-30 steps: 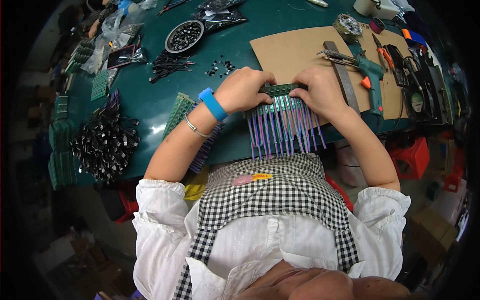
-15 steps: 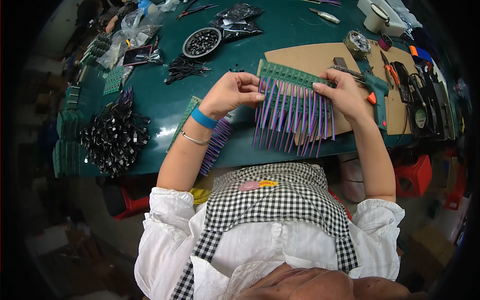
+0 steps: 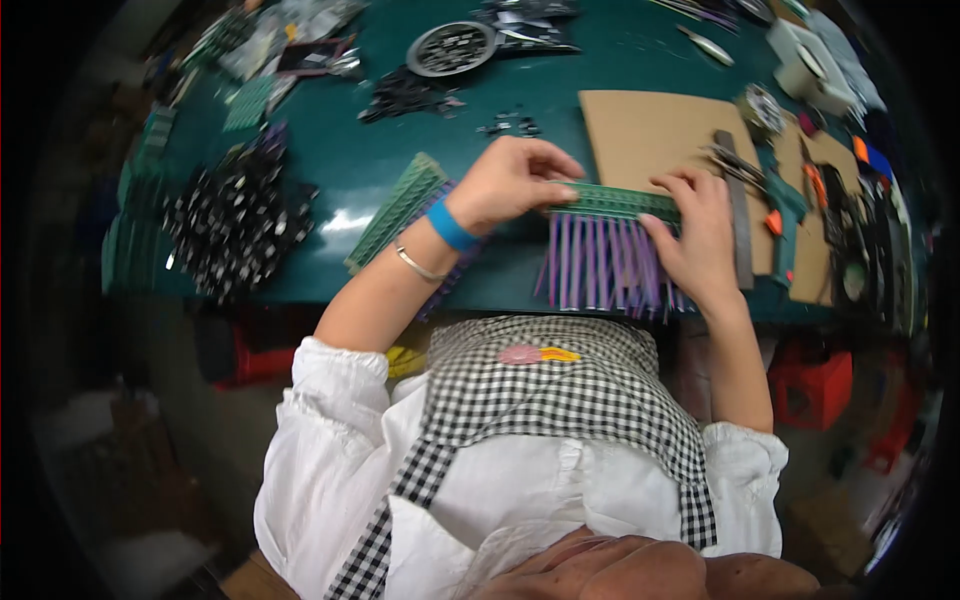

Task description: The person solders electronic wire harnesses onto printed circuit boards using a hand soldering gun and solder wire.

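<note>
Between my hands is a green circuit board panel (image 3: 622, 199), with a row of purple wires (image 3: 600, 262) hanging from it toward the table's near edge. My left hand (image 3: 512, 182) pinches its left end between thumb and fingers. At the right end, my right hand (image 3: 700, 228) grips the panel with the thumb on the near side and the fingers at the far edge. A second green panel (image 3: 400, 212) lies to the left, with purple wires partly hidden by my left forearm. Motion blurs the fine details.
A heap of black cables (image 3: 235, 225) lies at the left. Farther back are a bowl of small black parts (image 3: 452, 48) and more black cables (image 3: 400, 97). Cardboard (image 3: 655, 130), a dark metal bar (image 3: 740, 225) and a green glue gun (image 3: 787, 205) lie to the right.
The held panel has gone from slanted to nearly level, its far edge lower in view. My right fingers have shifted on its end. The whole view has also shifted.
</note>
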Available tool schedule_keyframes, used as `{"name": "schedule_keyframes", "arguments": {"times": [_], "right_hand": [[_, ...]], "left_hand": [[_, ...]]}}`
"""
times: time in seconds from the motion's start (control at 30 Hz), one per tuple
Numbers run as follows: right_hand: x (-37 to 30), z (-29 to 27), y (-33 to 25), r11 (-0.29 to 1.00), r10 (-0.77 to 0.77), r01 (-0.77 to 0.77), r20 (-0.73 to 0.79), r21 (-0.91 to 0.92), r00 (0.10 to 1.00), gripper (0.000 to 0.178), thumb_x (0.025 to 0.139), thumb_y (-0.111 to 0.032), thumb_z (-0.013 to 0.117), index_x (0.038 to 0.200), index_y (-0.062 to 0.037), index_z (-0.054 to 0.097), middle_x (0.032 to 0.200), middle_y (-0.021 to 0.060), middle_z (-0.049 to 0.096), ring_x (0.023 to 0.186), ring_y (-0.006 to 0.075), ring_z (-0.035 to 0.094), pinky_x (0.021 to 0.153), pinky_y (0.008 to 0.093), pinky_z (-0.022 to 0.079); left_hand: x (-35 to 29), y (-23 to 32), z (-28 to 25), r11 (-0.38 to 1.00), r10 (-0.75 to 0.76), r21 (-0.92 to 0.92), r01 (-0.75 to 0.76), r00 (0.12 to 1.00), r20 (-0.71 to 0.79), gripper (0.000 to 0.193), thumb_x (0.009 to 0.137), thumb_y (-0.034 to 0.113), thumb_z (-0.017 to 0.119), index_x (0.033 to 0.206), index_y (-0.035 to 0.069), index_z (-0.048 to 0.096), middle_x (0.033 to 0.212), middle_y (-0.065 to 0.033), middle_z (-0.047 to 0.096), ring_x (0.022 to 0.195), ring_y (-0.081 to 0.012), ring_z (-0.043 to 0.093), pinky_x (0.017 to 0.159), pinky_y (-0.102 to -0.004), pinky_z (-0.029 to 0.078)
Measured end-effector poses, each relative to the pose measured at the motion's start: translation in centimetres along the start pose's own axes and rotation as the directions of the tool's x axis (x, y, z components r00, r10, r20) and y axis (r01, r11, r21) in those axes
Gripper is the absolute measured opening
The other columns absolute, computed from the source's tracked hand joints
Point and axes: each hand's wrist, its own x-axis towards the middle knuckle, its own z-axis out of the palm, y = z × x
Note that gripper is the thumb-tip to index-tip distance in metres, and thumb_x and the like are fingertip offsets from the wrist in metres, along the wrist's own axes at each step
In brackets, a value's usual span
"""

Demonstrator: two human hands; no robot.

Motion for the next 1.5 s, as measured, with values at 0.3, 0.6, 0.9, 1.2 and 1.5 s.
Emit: {"name": "schedule_keyframes", "arguments": {"times": [0.3, 0.6, 0.9, 1.2, 1.5], "right_hand": [[4.0, 2.1, -6.1, 0.760, -0.136, -0.267, 0.547, 0.593, 0.826, 0.031, 0.081, -0.003, 0.063, 0.112, -0.0021, 0.060, 0.100, 0.0109, 0.064, 0.090, 0.0194, 0.059, 0.080, 0.0306, 0.048], [7.7, 12.4, -9.5, 0.876, -0.361, 0.118, 0.472, 0.468, 0.804, 0.030, 0.075, -0.011, 0.070, 0.104, -0.0075, 0.067, 0.099, 0.0153, 0.067, 0.096, 0.0334, 0.062, 0.083, 0.0421, 0.049], [7.9, 15.9, -9.4, 0.938, -0.170, 0.094, 0.206, 0.333, 0.964, 0.063, 0.072, -0.026, 0.077, 0.124, -0.0011, 0.049, 0.108, 0.0157, 0.056, 0.109, 0.0313, 0.050, 0.089, 0.0390, 0.045], [7.6, 10.5, -8.1, 0.429, -0.234, -0.295, 0.421, 0.854, 0.876, 0.076, 0.057, 0.003, 0.080, 0.124, 0.0040, 0.046, 0.113, 0.0103, 0.060, 0.102, 0.0175, 0.058, 0.091, 0.0301, 0.047], [7.8, 2.2, -4.2, 0.655, -0.179, -0.126, 0.315, 0.745, 0.932, 0.068, 0.060, -0.007, 0.083, 0.121, 0.0012, 0.053, 0.103, 0.0125, 0.066, 0.093, 0.0196, 0.063, 0.086, 0.0314, 0.049]], "left_hand": [[-10.5, 2.7, -6.9, 0.967, 0.170, 0.238, -0.093, 0.930, -0.327, 0.020, 0.081, 0.003, 0.069, 0.100, -0.004, 0.068, 0.088, -0.0061, 0.068, 0.078, -0.0095, 0.062, 0.071, -0.0225, 0.051], [-12.0, -2.8, -11.3, 0.603, 0.250, 0.790, 0.110, 0.914, -0.318, 0.071, 0.064, 0.031, 0.084, 0.120, -0.003, 0.056, 0.106, -0.0154, 0.064, 0.093, -0.0260, 0.061, 0.081, -0.0360, 0.050], [-9.4, -3.9, -10.0, 0.704, 0.031, 0.673, 0.226, 0.937, -0.348, 0.077, 0.061, 0.024, 0.086, 0.123, -0.007, 0.052, 0.115, -0.0206, 0.061, 0.104, -0.0279, 0.060, 0.090, -0.0353, 0.046], [-10.1, -0.5, -6.4, 0.921, 0.268, 0.353, -0.165, 0.926, -0.267, 0.047, 0.074, 0.003, 0.075, 0.116, -0.004, 0.055, 0.107, -0.0065, 0.060, 0.098, -0.0150, 0.057, 0.091, -0.0290, 0.044], [-6.7, 3.5, -3.7, 0.986, -0.029, -0.167, 0.025, 0.999, -0.023, 0.032, 0.082, 0.005, 0.069, 0.111, -0.003, 0.058, 0.103, -0.0083, 0.067, 0.088, -0.0141, 0.064, 0.082, -0.0288, 0.051]]}}
